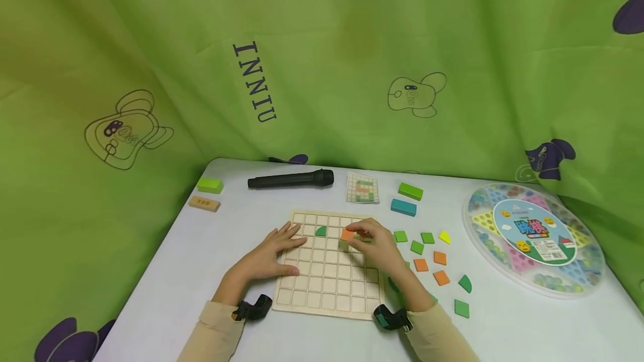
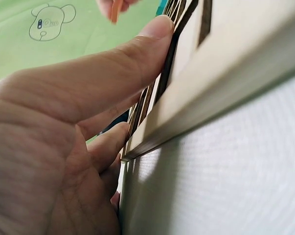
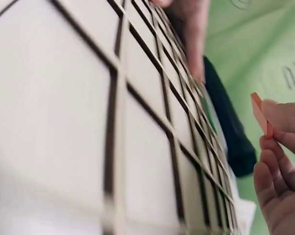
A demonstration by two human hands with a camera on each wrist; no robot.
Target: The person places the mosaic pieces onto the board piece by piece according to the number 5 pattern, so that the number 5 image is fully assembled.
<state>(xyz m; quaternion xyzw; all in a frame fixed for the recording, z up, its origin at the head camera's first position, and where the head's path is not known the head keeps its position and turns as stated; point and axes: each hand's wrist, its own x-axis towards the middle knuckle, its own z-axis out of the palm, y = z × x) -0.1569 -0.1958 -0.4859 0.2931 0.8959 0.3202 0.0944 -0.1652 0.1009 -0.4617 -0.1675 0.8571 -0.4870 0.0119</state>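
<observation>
A wooden grid board (image 1: 322,284) lies on the white table, with a dark green quarter-circle tile (image 1: 321,231) in one of its upper cells. My left hand (image 1: 269,254) rests on the board's left edge, fingers spread; in the left wrist view its thumb (image 2: 137,54) lies along the rim. My right hand (image 1: 376,243) pinches an orange square tile (image 1: 347,234) between thumb and fingers over the upper right of the board. The right wrist view shows that orange tile (image 3: 260,115) raised off the grid, held by its edge.
Loose green, orange and yellow tiles (image 1: 440,258) lie right of the board. Behind it are a pattern card (image 1: 362,189), a black microphone (image 1: 290,179), and green and blue blocks (image 1: 403,207). A round marble game box (image 1: 533,239) sits at the far right, two blocks (image 1: 204,203) at far left.
</observation>
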